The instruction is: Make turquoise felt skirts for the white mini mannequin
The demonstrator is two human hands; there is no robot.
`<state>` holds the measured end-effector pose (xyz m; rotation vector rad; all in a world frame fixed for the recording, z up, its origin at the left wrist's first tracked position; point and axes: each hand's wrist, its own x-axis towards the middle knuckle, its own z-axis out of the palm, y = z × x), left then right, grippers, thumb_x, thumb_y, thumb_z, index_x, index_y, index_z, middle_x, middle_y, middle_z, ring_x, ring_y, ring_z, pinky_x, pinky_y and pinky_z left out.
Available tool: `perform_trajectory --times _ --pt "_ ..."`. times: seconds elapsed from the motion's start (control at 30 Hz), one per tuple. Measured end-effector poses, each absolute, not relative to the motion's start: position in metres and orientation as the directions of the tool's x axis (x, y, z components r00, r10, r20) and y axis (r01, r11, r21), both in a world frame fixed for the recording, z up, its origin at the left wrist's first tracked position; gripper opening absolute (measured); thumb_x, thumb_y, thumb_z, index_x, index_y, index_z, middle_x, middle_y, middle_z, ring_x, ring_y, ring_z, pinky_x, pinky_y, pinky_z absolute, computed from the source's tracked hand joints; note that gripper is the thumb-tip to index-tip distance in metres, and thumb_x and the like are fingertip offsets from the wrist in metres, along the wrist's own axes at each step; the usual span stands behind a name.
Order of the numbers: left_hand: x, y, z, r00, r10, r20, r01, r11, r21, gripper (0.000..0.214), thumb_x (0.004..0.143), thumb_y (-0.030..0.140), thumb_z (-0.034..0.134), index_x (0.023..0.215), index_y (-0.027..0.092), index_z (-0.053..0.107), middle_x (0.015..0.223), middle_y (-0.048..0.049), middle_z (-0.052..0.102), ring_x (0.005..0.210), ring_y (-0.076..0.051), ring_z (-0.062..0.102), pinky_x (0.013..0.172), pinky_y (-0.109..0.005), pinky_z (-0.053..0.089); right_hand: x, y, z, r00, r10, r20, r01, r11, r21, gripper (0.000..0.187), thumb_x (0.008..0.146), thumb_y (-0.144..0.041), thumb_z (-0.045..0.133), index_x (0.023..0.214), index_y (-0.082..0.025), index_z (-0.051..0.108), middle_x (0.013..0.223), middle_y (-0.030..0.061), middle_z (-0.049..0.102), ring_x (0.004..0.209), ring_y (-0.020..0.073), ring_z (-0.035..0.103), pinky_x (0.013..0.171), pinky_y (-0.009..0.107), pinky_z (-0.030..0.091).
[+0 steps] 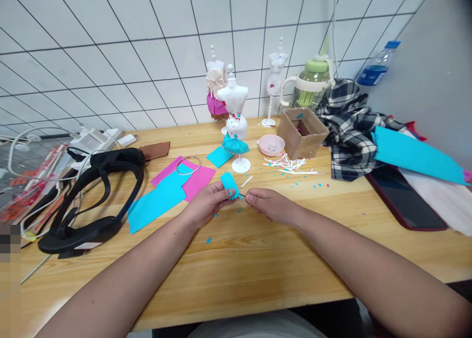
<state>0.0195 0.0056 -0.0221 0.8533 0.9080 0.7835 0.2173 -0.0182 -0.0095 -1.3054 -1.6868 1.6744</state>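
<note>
Between the thumb and fingers of my left hand (208, 202) is a small piece of blue crepe paper (229, 181), its lower right edge ragged. My right hand (271, 205) is closed at that edge, pinching a thin dark strand (243, 196) whose kind I cannot make out. Just behind my hands stands a white mini dress form (236, 97) with a gathered blue skirt (235, 144) around its lower part. A folded blue paper piece (220, 156) lies beside its base. Left of my hands, blue sheets (157, 207) overlap pink sheets (201, 180), with a wire ring (189, 172) on top.
Further back stand a dressed form (215, 87) and a bare one (277, 72). A pink bowl (272, 145), cardboard box (302, 131), white strips (293, 165) and blue scraps sit right of centre. A black headset (99, 200) lies left; a phone (405, 200) and plaid cloth (346, 111) lie right.
</note>
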Motion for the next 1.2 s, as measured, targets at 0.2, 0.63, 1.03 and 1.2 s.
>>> perform_trajectory --times 0.2,0.63,1.03,1.2 --pt "0.019 0.006 -0.022 0.379 0.859 -0.345 -0.212 0.443 0.871 0.016 0.068 0.023 0.078 0.081 0.016 0.071 0.084 -0.0025 0.072 0.081 -0.015 0.065 0.084 -0.027 0.049 0.218 -0.017 -0.016 -0.46 0.845 -0.275 0.33 -0.124 -0.936 0.035 0.089 -0.05 0.043 0.071 -0.02 0.041 0.062 -0.0056 0.038 0.055 0.0093 0.036 0.052 0.022 0.029" --pt "0.023 0.003 -0.02 0.331 0.892 -0.307 -0.2 0.385 0.901 0.025 0.067 0.03 0.079 0.085 0.016 0.07 0.09 -0.0039 0.072 0.087 -0.017 0.065 0.089 -0.032 0.047 0.216 -0.015 -0.017 -0.198 0.974 -0.106 0.409 -0.016 -0.912 0.037 0.077 -0.046 0.062 0.103 -0.02 0.059 0.058 -0.0082 0.033 0.054 0.0114 0.036 0.053 0.024 0.027" --pt "0.022 0.003 -0.021 0.146 0.969 -0.2 -0.144 0.22 0.965 0.025 0.068 0.037 0.077 0.085 0.02 0.069 0.091 -0.0038 0.07 0.09 -0.021 0.064 0.088 -0.037 0.048 0.214 -0.014 -0.021 -0.258 0.964 -0.065 0.503 0.077 -0.861 0.02 0.084 -0.038 0.054 0.083 -0.019 0.062 0.061 -0.0046 0.049 0.058 0.012 0.046 0.055 0.024 0.033" --pt "0.001 0.011 -0.008 0.21 0.955 0.211 0.365 -0.276 0.889 0.012 0.069 0.027 0.077 0.08 0.028 0.074 0.109 -0.0045 0.069 0.115 -0.027 0.054 0.107 -0.042 0.032 0.217 -0.016 -0.017 -0.306 0.951 0.052 0.702 0.262 -0.663 0.023 0.089 -0.027 0.048 0.103 -0.024 0.066 0.098 0.0041 0.071 0.088 0.0215 0.062 0.074 0.031 0.042"
